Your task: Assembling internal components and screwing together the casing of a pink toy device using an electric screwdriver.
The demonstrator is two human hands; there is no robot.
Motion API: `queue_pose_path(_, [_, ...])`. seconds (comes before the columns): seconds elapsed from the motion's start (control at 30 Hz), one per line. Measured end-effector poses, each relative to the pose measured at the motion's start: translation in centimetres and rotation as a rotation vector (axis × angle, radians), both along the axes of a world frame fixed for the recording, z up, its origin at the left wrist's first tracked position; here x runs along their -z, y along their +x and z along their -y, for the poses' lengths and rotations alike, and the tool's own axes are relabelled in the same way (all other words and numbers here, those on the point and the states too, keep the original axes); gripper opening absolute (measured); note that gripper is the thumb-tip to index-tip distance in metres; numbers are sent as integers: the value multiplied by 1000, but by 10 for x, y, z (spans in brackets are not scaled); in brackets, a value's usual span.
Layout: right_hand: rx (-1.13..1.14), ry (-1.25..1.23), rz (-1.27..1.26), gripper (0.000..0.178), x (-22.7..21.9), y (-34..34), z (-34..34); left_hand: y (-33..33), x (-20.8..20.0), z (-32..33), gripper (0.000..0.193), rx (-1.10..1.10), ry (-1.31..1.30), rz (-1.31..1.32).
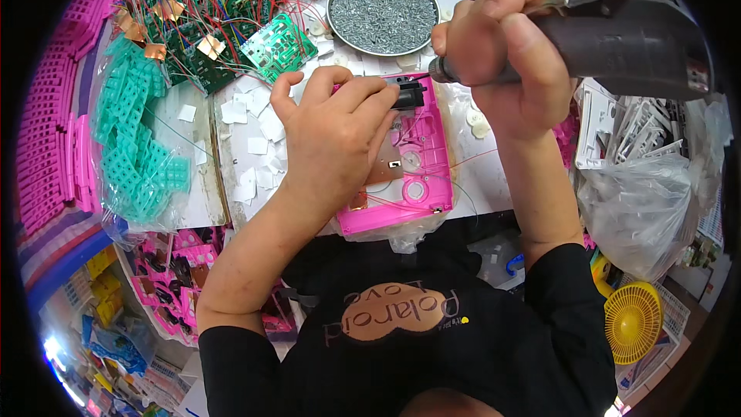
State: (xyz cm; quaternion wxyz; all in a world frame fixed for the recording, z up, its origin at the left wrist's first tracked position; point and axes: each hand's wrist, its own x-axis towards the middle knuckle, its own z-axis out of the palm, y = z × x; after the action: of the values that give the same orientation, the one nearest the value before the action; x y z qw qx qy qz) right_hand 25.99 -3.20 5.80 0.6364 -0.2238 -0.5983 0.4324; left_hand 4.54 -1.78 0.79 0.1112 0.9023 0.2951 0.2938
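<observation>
A pink plastic housing (441,135) lies open in front of me on the table, with a brown circuit board (384,173) and thin wires inside it. My left hand (333,127) is over its left side, the fingers curled and pressing on a black plastic part (409,96) at the housing's far end. My right hand (513,62) is wrapped round a dark electric screwdriver (617,48), held sideways above the table. Its nose points left, and the thin bit reaches toward the black part. Whether the bit touches a screw is too small to tell.
A round metal dish of screws (384,17) stands beyond the housing. Wired green circuit boards (279,46) are piled at far left, above teal plastic pieces (127,127). White plastic parts (644,127) and a clear bag (641,205) sit right; a yellow fan (633,323) stands below.
</observation>
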Motion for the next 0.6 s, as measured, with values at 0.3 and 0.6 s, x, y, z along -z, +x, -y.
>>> queue_pose_path(0.3, [108, -137, 68, 18, 11, -24, -4, 0, 7, -2, 26, 23, -18, 36])
queue_pose_path(0.6, [68, -449, -225, 64, -43, -3, -25, -9, -21, -21, 39, 260, -215, 59])
